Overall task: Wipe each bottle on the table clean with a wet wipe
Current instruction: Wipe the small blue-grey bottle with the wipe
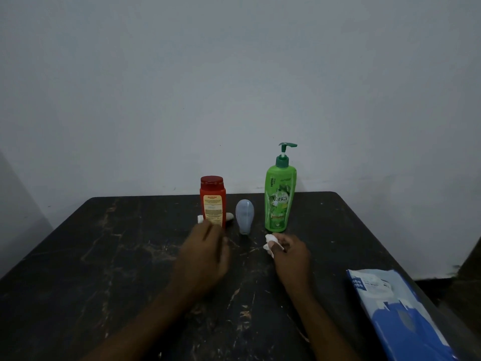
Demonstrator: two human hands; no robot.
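Observation:
Three bottles stand in a row near the far edge of the dark table [104, 256]. A red bottle [212, 201] with a red cap is on the left. A small pale blue bottle [244, 216] stands upside down on its cap in the middle. A tall green pump bottle [279, 196] is on the right. My left hand [205, 254] hovers just in front of the red bottle, blurred, fingers loosely apart, holding nothing. My right hand [290, 254] rests in front of the green bottle, closed on a crumpled white wet wipe [269, 244].
A blue and white pack of wet wipes [395, 308] lies at the table's right front edge. A small white object [229, 216] lies behind the red bottle, mostly hidden. A plain wall stands right behind the table.

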